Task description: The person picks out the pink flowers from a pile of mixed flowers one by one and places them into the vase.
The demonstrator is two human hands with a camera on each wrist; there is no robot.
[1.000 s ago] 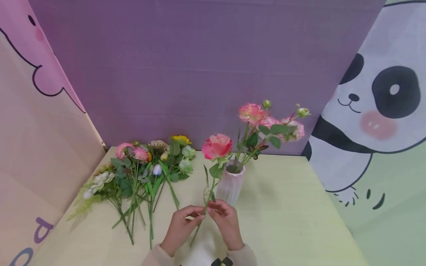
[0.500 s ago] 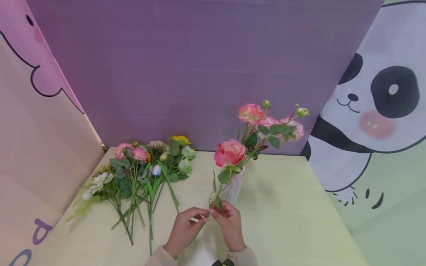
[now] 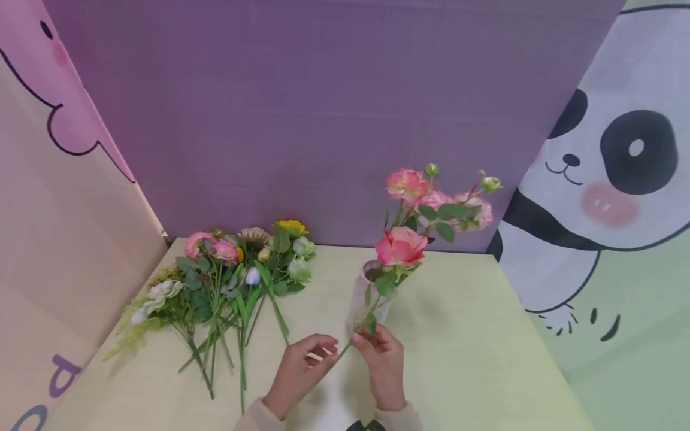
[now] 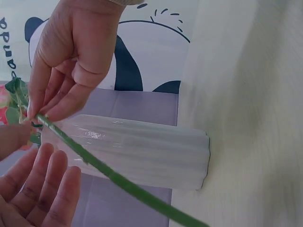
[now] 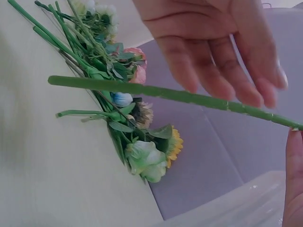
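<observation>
My right hand (image 3: 387, 366) pinches the green stem of a pink artificial rose (image 3: 401, 246) between thumb and fingers. The bloom leans up and right, overlapping the vase's flowers in the head view. Beside the lower stem is my left hand (image 3: 303, 372), its fingers loose and apart; in the right wrist view, the left fingers (image 5: 227, 80) lie along the stem without curling round it. The bare stem (image 4: 118, 179) slants down across the left wrist view. Behind the hands stands a pale ribbed vase (image 3: 360, 302) holding pink flowers (image 3: 408, 185) with buds and leaves.
On the left of the table (image 3: 474, 347) lie several artificial flowers: pink blooms (image 3: 226, 249), a white-blue tulip (image 3: 252, 276), a yellow flower (image 3: 293, 227) and pale green ones (image 3: 299, 269). A purple backdrop (image 3: 345, 120) rises behind, and a panda-printed panel (image 3: 582, 239) borders the right.
The rose has moved right, now in front of the vase's flowers, its stem tilting further right. The right hand shifted slightly right with it. The left hand has loosened from the stem.
</observation>
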